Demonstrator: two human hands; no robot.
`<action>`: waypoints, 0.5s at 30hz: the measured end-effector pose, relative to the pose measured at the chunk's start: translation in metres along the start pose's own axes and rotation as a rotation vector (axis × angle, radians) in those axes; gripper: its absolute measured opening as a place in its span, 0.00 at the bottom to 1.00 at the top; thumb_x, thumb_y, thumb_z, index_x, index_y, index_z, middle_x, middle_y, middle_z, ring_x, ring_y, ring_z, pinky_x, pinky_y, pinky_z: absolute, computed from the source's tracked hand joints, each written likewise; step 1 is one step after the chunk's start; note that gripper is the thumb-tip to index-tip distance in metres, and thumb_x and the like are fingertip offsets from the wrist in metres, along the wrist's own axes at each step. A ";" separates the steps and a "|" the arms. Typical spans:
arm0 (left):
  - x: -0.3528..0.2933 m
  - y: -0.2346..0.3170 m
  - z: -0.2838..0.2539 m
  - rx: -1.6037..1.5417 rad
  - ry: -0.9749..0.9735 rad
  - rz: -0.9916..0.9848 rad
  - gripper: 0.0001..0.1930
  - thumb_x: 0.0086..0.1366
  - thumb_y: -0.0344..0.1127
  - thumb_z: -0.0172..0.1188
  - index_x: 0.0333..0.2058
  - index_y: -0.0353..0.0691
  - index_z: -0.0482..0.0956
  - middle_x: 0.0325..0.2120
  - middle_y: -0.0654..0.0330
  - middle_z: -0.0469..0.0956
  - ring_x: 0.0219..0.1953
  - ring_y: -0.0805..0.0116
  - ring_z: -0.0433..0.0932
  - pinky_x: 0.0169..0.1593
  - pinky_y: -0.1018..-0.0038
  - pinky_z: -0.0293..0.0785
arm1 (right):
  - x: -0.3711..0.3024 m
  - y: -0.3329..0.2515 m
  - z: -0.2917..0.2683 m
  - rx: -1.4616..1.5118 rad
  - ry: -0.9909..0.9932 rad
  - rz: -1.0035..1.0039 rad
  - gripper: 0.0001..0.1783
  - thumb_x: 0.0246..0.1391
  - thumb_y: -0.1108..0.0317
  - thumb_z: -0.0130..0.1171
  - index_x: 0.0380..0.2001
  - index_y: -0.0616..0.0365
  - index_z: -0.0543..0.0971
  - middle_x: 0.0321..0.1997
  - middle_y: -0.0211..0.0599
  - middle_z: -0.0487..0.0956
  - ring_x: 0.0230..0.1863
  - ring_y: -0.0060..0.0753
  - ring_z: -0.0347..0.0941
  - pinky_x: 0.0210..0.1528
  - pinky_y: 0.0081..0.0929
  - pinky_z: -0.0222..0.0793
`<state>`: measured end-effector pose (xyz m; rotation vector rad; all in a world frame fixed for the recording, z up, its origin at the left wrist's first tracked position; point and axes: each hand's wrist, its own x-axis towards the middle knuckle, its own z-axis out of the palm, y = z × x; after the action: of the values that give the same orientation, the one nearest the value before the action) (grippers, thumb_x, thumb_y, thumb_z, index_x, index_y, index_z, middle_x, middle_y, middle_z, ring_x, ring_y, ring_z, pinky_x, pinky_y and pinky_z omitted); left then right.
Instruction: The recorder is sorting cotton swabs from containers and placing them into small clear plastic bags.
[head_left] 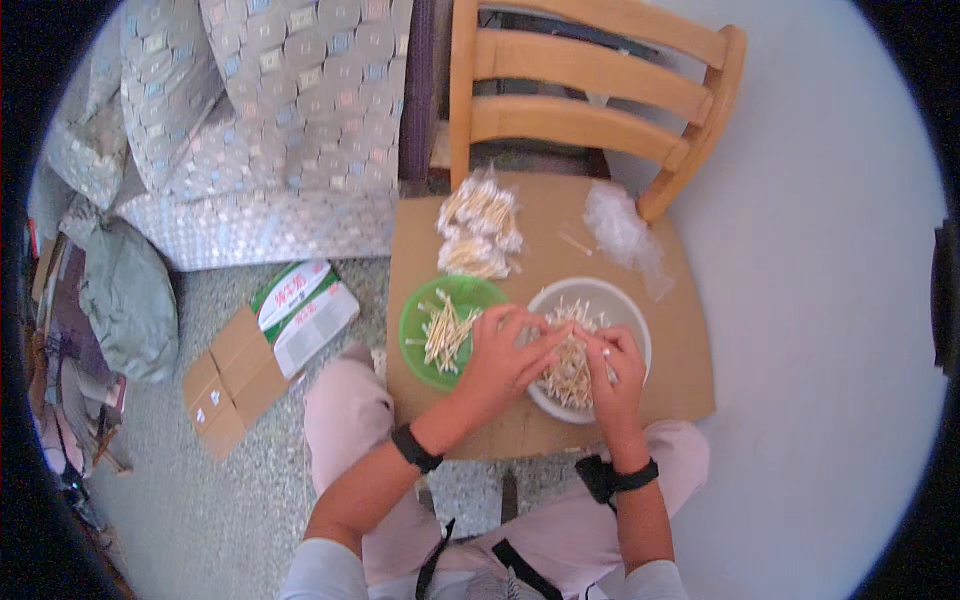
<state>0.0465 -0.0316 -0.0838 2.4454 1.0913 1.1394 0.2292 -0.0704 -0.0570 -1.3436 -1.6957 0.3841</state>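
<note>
My left hand [505, 350] and my right hand [617, 370] come together over a white bowl [641, 318] heaped with cotton swabs [568, 382]. Their fingertips almost meet in a pinch. A white tip of a cotton swab [606, 352] shows at my right fingers, which are closed on it. What my left fingertips pinch, if anything, is too small to make out. Left of the white bowl, close by my left hand, stands a green bowl [408, 345] with a looser pile of cotton swabs [445, 330].
Bagged bundles of cotton swabs [480, 225] and a crumpled clear plastic bag [622, 232] lie at the far side of the cardboard-covered table [550, 215]. A wooden chair back [590, 80] rises behind it. Flattened cardboard [235, 375] lies on the floor, left, near a patterned sofa [270, 220].
</note>
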 end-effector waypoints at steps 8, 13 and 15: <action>0.004 0.005 -0.003 -0.204 0.019 0.055 0.13 0.51 0.38 0.66 0.36 0.44 0.81 0.40 0.62 0.72 0.49 0.57 0.67 0.52 0.62 0.62 | 0.008 -0.018 -0.003 0.159 -0.265 0.084 0.15 0.51 0.70 0.60 0.44 0.57 0.81 0.35 0.37 0.74 0.35 0.29 0.70 0.38 0.25 0.67; 0.018 0.003 -0.013 -0.208 0.065 0.037 0.08 0.52 0.35 0.66 0.30 0.41 0.80 0.37 0.62 0.73 0.47 0.58 0.68 0.51 0.62 0.64 | 0.015 -0.035 -0.028 0.144 0.005 -0.053 0.38 0.40 0.52 0.69 0.53 0.60 0.70 0.47 0.42 0.72 0.51 0.42 0.68 0.56 0.35 0.62; 0.012 -0.003 -0.020 -0.233 0.058 -0.020 0.06 0.54 0.35 0.65 0.30 0.41 0.81 0.38 0.61 0.74 0.47 0.56 0.67 0.52 0.61 0.64 | 0.023 -0.083 -0.062 0.128 0.147 -0.117 0.57 0.34 0.37 0.69 0.60 0.64 0.60 0.57 0.48 0.65 0.60 0.46 0.61 0.63 0.43 0.54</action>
<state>0.0353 -0.0228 -0.0656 2.2316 0.9371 1.2615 0.2286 -0.0973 0.0454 -1.1463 -1.5912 0.3129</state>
